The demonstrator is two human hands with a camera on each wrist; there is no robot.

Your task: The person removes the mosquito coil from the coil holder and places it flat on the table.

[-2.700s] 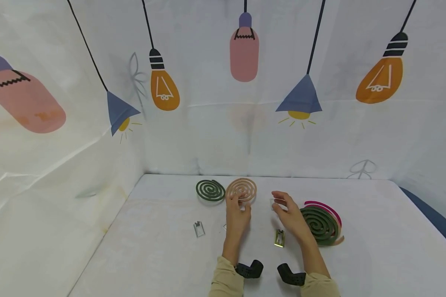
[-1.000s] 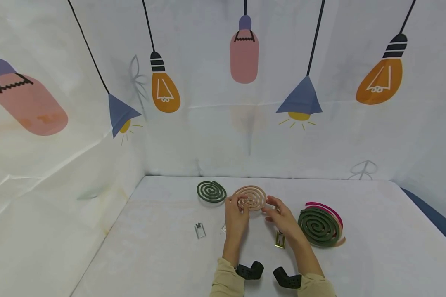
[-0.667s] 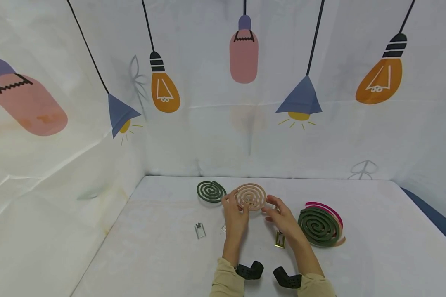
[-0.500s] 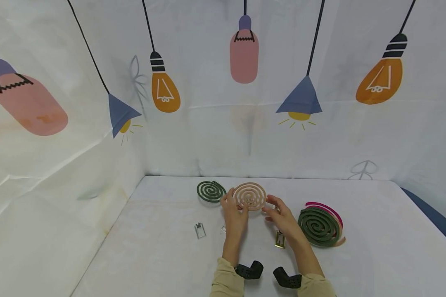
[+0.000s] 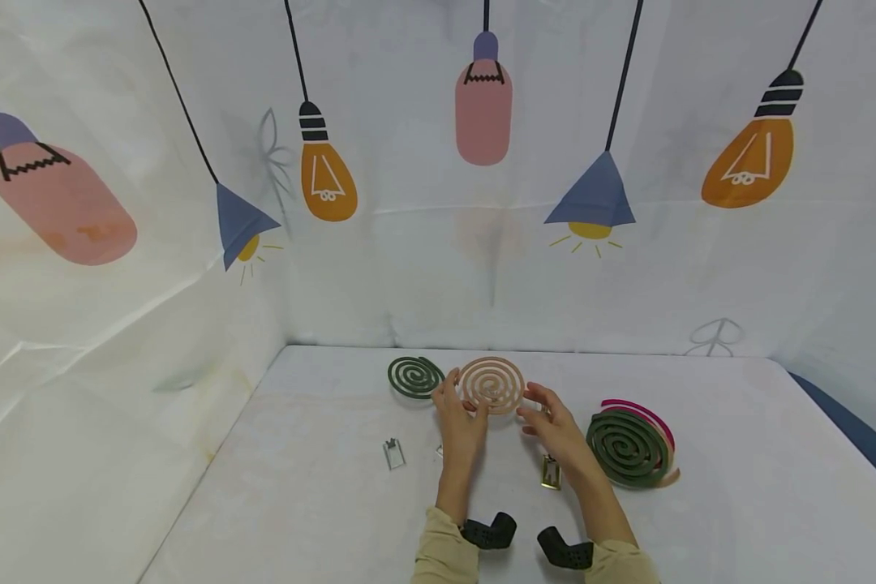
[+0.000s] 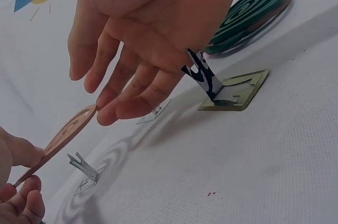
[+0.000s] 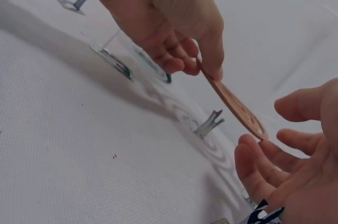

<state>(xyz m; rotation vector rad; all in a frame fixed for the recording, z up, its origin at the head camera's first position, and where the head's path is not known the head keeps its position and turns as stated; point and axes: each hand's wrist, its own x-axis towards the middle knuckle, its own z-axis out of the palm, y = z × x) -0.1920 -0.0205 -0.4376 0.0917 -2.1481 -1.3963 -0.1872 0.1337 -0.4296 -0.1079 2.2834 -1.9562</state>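
A tan mosquito coil [image 5: 492, 385] hangs raised and tilted above the table, its shadow showing below. My left hand [image 5: 461, 430] pinches its left edge, thumb on one face; that thumb [image 6: 24, 152] shows in the left wrist view. On the opposite edge, the fingertips of my right hand [image 5: 558, 430] touch the rim, fingers loosely bent and thumb apart from it, as the right wrist view shows. Under the coil stands a silver metal coil stand [image 7: 208, 124] with upturned prongs. A gold coil stand [image 6: 237, 89] lies near the right wrist.
A green coil [image 5: 416, 378] lies at the back left. Stacked coils, with a green coil [image 5: 628, 448] on top and pink and tan edges below, lie right of my right hand. Another silver stand [image 5: 393, 453] is on the left. Printed cloth walls [image 5: 423, 276] border the table.
The tan coil has been lifted and shifted right from beside the green coil. My left fingers slid to its left edge. My right hand moved left to meet its right rim.
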